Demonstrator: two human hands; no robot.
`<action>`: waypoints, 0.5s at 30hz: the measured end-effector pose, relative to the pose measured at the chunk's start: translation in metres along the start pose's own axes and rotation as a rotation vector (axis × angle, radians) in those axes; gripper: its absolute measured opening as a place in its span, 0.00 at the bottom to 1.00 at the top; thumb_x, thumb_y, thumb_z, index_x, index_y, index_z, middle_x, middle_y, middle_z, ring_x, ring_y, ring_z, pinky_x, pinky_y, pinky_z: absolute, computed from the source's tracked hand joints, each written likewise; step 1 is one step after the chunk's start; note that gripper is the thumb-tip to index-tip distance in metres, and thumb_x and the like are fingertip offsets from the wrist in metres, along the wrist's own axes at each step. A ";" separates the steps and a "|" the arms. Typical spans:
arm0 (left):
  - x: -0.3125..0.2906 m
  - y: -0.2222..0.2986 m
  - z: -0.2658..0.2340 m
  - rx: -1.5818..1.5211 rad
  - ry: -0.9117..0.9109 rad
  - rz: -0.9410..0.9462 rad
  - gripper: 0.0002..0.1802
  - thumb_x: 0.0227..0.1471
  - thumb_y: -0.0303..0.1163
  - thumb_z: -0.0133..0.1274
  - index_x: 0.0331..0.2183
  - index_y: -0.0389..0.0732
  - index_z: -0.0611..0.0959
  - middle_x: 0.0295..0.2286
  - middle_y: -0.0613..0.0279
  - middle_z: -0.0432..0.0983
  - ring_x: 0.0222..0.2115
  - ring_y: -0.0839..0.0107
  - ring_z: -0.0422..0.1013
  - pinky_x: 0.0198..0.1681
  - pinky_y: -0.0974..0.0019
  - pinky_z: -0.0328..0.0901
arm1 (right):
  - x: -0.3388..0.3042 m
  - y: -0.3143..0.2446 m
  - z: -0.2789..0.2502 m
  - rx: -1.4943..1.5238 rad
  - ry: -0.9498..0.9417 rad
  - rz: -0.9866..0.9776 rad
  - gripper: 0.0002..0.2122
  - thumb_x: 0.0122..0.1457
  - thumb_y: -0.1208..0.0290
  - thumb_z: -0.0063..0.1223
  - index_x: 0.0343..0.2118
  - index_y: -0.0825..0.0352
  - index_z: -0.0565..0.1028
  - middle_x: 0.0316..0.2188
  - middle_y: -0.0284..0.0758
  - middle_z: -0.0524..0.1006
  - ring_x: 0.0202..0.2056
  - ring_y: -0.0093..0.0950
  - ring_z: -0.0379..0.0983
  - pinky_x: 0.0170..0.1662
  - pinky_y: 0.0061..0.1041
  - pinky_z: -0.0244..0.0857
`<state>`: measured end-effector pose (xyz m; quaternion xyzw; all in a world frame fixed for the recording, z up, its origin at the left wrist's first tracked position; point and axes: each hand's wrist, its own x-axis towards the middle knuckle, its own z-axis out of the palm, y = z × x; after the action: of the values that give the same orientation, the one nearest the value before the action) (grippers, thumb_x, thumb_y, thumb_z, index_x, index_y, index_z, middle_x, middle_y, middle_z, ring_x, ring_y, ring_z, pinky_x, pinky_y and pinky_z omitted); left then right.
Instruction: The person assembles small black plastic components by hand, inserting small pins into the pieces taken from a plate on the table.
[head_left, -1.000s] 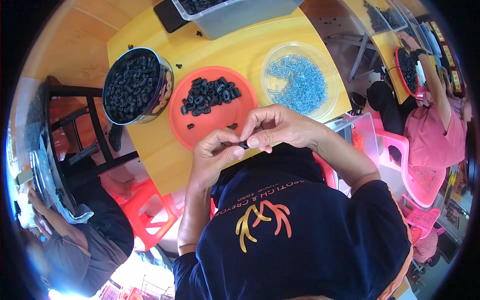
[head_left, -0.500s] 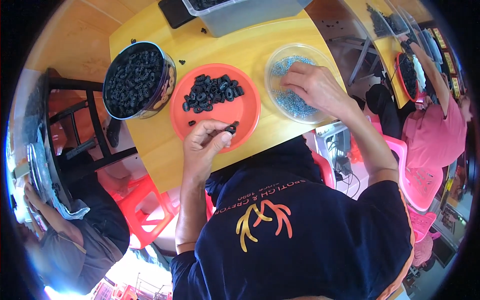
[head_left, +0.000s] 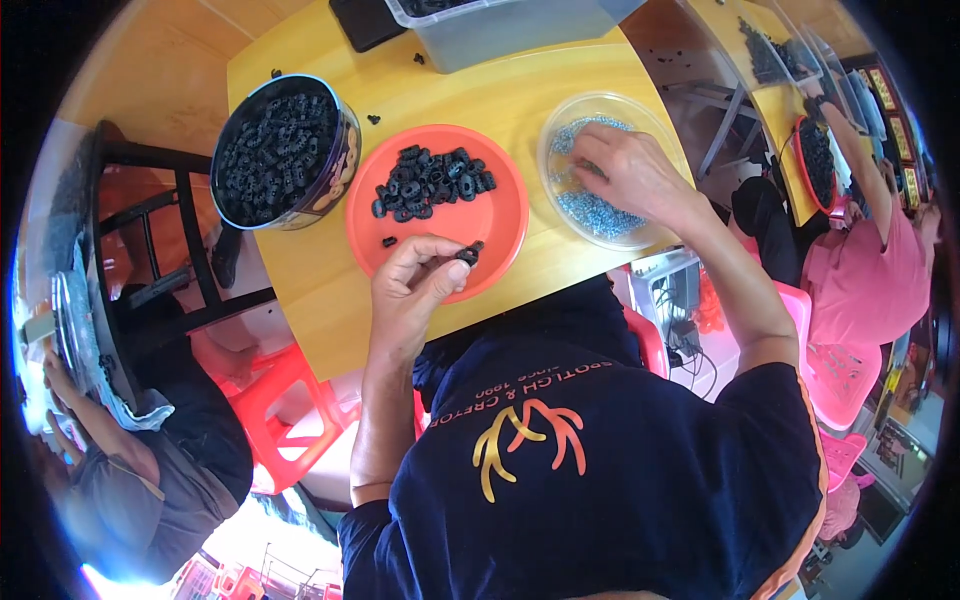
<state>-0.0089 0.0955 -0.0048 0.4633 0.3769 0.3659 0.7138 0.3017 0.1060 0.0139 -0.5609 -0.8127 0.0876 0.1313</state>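
Note:
My left hand (head_left: 408, 290) pinches a small black plastic part (head_left: 468, 254) between thumb and fingers, above the near edge of a round orange-red plate (head_left: 500, 225). A loose pile of similar black parts (head_left: 430, 183) lies on that plate, with one stray piece at its left side. My right hand (head_left: 630, 172) reaches into a round clear plastic tub (head_left: 556, 212) holding many tiny bluish-silver pieces (head_left: 597, 215). Its fingers are curled together; what they grip, if anything, is hidden.
A round tin (head_left: 352, 150) full of black parts stands left of the plate on the yellow wooden table (head_left: 480, 95). At the far edge sit a grey translucent bin (head_left: 500, 40) and a dark flat object (head_left: 368, 25). Other people sit at left and right beside stools.
My right hand's fingertips have drawn slightly in, curled closer together over the tub. The left hand keeps its pinch on the black part. The whole view has shifted slightly.

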 end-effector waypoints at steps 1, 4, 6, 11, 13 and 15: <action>0.001 0.000 0.000 -0.001 0.002 0.001 0.07 0.51 0.24 0.57 0.36 0.36 0.79 0.29 0.65 0.77 0.28 0.80 0.70 0.34 0.75 0.66 | -0.001 0.000 0.000 -0.001 -0.001 -0.003 0.07 0.50 0.72 0.56 0.30 0.68 0.74 0.29 0.38 0.74 0.29 0.38 0.74 0.33 0.35 0.68; 0.003 -0.001 0.001 -0.001 -0.022 -0.008 0.07 0.52 0.24 0.57 0.36 0.36 0.78 0.30 0.64 0.77 0.28 0.79 0.71 0.34 0.74 0.67 | -0.006 0.000 -0.002 0.162 0.008 0.123 0.06 0.50 0.74 0.56 0.30 0.69 0.74 0.27 0.39 0.74 0.27 0.36 0.73 0.32 0.32 0.68; 0.004 0.000 0.002 -0.021 -0.034 -0.022 0.07 0.52 0.24 0.57 0.36 0.36 0.78 0.30 0.62 0.78 0.28 0.79 0.71 0.34 0.74 0.67 | -0.006 -0.003 -0.005 0.273 0.009 0.191 0.06 0.50 0.76 0.56 0.30 0.70 0.73 0.25 0.39 0.75 0.25 0.32 0.73 0.31 0.28 0.67; 0.010 -0.002 0.007 -0.046 -0.046 -0.003 0.07 0.52 0.24 0.56 0.36 0.36 0.78 0.30 0.63 0.78 0.28 0.79 0.71 0.34 0.74 0.67 | -0.008 -0.013 -0.011 0.483 0.031 0.283 0.05 0.50 0.79 0.56 0.31 0.70 0.74 0.23 0.37 0.73 0.24 0.26 0.72 0.31 0.24 0.67; 0.013 -0.001 0.011 -0.048 -0.053 0.001 0.07 0.53 0.25 0.56 0.36 0.36 0.78 0.30 0.63 0.78 0.28 0.80 0.71 0.34 0.74 0.67 | -0.010 -0.011 -0.010 0.547 0.082 0.259 0.05 0.51 0.79 0.55 0.32 0.70 0.75 0.23 0.36 0.73 0.25 0.24 0.71 0.31 0.23 0.66; 0.015 0.000 0.015 -0.045 -0.076 -0.001 0.07 0.53 0.25 0.56 0.36 0.36 0.78 0.30 0.63 0.78 0.28 0.80 0.71 0.34 0.74 0.67 | -0.012 -0.005 -0.010 0.375 0.029 0.191 0.04 0.55 0.79 0.55 0.33 0.70 0.76 0.26 0.33 0.74 0.28 0.19 0.71 0.34 0.21 0.66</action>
<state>0.0109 0.1031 -0.0034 0.4604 0.3413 0.3563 0.7380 0.3047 0.0929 0.0238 -0.6025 -0.7232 0.2411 0.2361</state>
